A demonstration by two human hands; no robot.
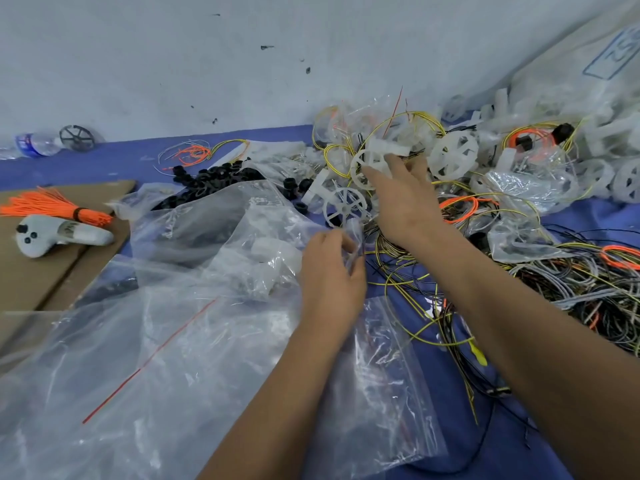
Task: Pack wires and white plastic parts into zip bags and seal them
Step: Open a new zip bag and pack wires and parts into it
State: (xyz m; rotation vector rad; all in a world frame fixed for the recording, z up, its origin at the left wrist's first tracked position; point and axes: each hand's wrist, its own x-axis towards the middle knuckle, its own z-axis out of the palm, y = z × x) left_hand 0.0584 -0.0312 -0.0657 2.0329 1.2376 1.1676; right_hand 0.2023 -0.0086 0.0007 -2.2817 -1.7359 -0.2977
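My left hand (pixel 332 268) pinches the mouth of a clear zip bag (pixel 377 393) that lies on the blue cloth in front of me. My right hand (pixel 403 199) reaches forward into the heap and grips a white plastic wheel part (pixel 367 164) with its fingertips. Another white spoked wheel (pixel 346 204) lies just left of that hand. Tangled yellow, black and grey wires (pixel 571 278) spread to the right, under and beyond my right forearm. More white plastic parts (pixel 453 154) are piled at the back right.
A heap of clear plastic bags (pixel 156 341) covers the left foreground. Black rings (pixel 211 181) lie behind them. An orange wire bundle (pixel 52 206) and a grey controller (pixel 55 235) rest on cardboard (pixel 27 282) at left. A water bottle (pixel 38 143) lies by the wall.
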